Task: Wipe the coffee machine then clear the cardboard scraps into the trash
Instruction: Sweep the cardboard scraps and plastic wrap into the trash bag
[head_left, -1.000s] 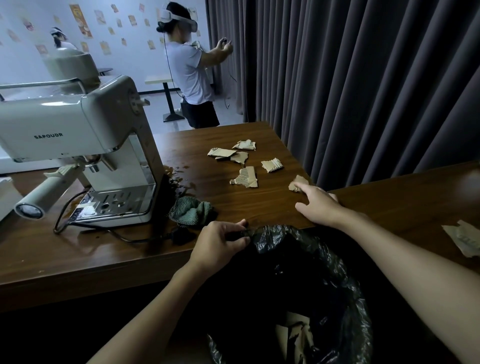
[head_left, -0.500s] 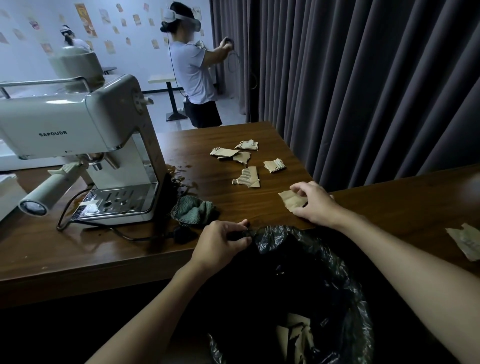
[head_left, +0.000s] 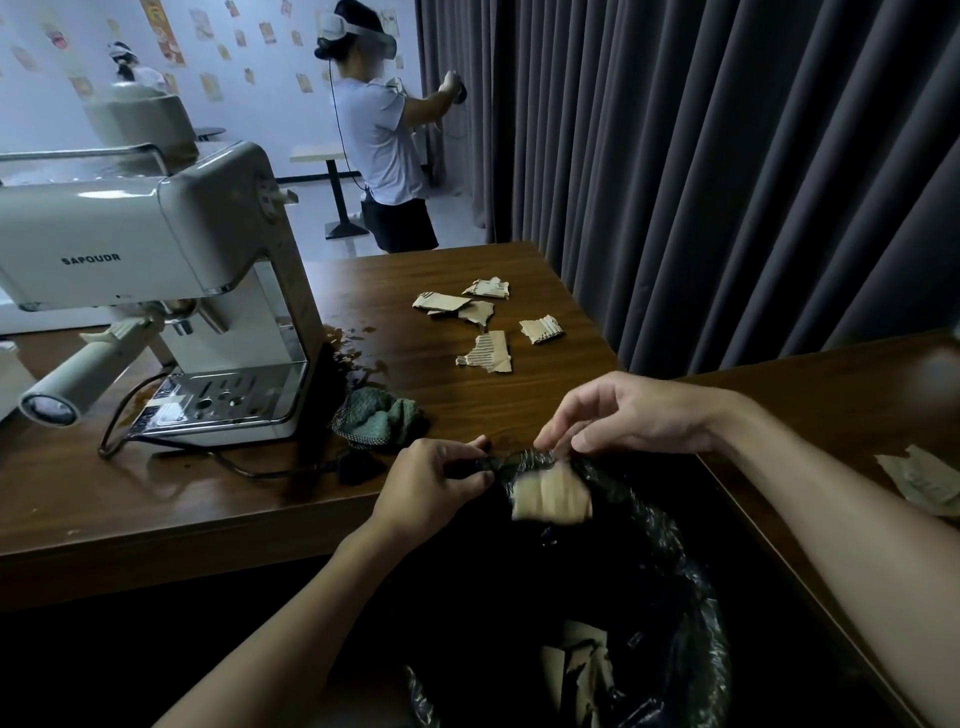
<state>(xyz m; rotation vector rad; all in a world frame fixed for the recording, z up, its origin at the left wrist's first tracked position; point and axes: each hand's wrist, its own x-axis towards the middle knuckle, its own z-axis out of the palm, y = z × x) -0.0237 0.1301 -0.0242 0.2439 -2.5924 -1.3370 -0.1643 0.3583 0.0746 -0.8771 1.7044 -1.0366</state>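
Cardboard scraps (head_left: 488, 353) lie in a loose cluster of five on the far right part of your table (head_left: 208, 499), close to its curtain-side edge, with bare wood between them and the near edge. Your left hand (head_left: 436, 483) pinches the rim of the black trash bag (head_left: 691, 571), holding it right against the table's near edge, where this table meets the second table (head_left: 831, 384) on your right. Your right hand (head_left: 634, 415) hangs over the bag's mouth with its fingers curled downward. One blurred piece (head_left: 550, 499) sits just under those fingertips, inside the rim. You cannot tell whether the fingers are gripping it or are apart from it. More torn cardboard (head_left: 576, 670) lies deep in the bag. Another scrap (head_left: 924, 478) rests on the second table, well apart from the cluster. The coffee machine (head_left: 156, 249) stands at the left, with a crumpled green cloth (head_left: 376, 415) just beside its base and its cord (head_left: 223, 462) trailing toward the near edge. The grey curtain (head_left: 727, 156) closes off the right side, and a person (head_left: 384, 145) stands beyond the far edge.
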